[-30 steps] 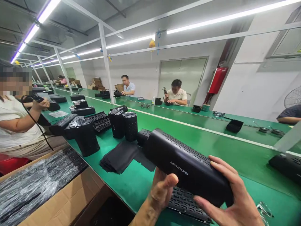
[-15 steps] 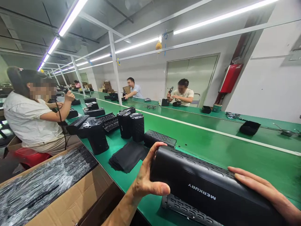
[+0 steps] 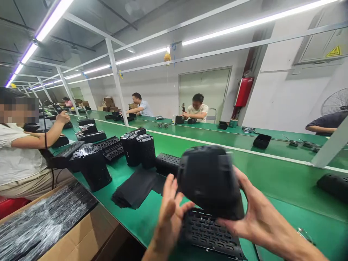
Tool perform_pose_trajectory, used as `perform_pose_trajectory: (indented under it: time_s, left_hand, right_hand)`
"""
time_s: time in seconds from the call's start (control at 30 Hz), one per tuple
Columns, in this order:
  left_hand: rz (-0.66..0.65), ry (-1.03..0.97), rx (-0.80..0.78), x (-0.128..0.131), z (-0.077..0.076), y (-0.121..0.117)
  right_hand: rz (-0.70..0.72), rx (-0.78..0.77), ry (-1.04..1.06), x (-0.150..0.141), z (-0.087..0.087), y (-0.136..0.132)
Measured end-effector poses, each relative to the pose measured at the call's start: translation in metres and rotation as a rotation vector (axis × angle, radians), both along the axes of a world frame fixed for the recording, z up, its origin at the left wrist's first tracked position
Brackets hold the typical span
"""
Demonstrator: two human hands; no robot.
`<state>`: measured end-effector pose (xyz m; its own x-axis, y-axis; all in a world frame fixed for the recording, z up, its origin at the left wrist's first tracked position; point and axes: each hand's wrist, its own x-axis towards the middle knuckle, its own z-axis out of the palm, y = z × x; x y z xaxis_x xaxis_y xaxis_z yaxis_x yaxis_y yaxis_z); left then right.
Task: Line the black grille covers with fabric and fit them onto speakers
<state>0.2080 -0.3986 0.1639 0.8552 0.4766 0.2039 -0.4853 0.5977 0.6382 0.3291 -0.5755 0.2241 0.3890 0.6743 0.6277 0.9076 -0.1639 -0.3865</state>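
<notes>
A black speaker housing is held up over the bench, one flat end turned toward me and slightly blurred. My right hand grips it from the right, thumb below and fingers behind its side. On the left, my left hand is open with fingers spread, close beside the housing; whether a fingertip touches cannot be made out. Beneath them lies a slotted black grille panel on the green bench. A stack of black sheets rests to the left, and another slotted housing lies just behind.
Several black housings stand at left, including one upright. An open carton of plastic-wrapped parts sits by the bench's left edge. A co-worker sits at left; others work across the green bench. A white post rises at right.
The housing has turned from lengthwise, lettering showing, to end-on toward me. My left hand has come off its left end and opened. The right hand keeps its grip. The view has swung right.
</notes>
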Motion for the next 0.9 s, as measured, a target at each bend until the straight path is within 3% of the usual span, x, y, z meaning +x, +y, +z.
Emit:
perform_pose_trajectory:
  time_s: [0.1, 0.17, 0.23, 0.3, 0.4, 0.47, 0.53, 0.63, 0.73, 0.9]
  left_hand:
    - [0.240, 0.063, 0.384, -0.016, 0.015, 0.023]
    - [0.238, 0.143, 0.540, -0.019, 0.018, 0.026]
    - [0.200, 0.176, 0.556, -0.018, 0.015, 0.024]
    - [0.223, 0.179, 0.546, -0.016, 0.009, 0.023]
    - [0.261, 0.198, 0.521, -0.015, 0.002, 0.026]
    - [0.206, 0.199, 0.495, -0.015, 0.001, 0.030]
    - [0.106, 0.185, 0.492, -0.016, 0.003, 0.033]
    - [0.028, 0.153, 0.560, -0.018, 0.008, 0.034]
    - [0.058, 0.145, 0.621, -0.017, 0.009, 0.031]
    - [0.137, 0.187, 0.580, -0.012, 0.002, 0.027]
  right_hand:
    - [-0.116, -0.174, -0.287, 0.000, 0.026, -0.005]
    - [-0.142, -0.311, -0.450, -0.001, 0.033, -0.007]
    - [-0.105, -0.360, -0.446, 0.001, 0.033, -0.011]
    - [-0.082, -0.312, -0.344, 0.009, 0.027, -0.020]
    - [-0.082, -0.191, 0.059, 0.024, 0.011, -0.039]
    - [-0.065, -0.122, 0.388, 0.030, -0.002, -0.049]
    - [-0.060, -0.064, 0.583, 0.029, -0.013, -0.054]
    - [-0.081, 0.014, 0.614, 0.022, -0.019, -0.056]
    - [-0.089, 0.069, 0.599, 0.018, -0.019, -0.055]
    - [-0.061, 0.057, 0.710, 0.020, -0.016, -0.055]
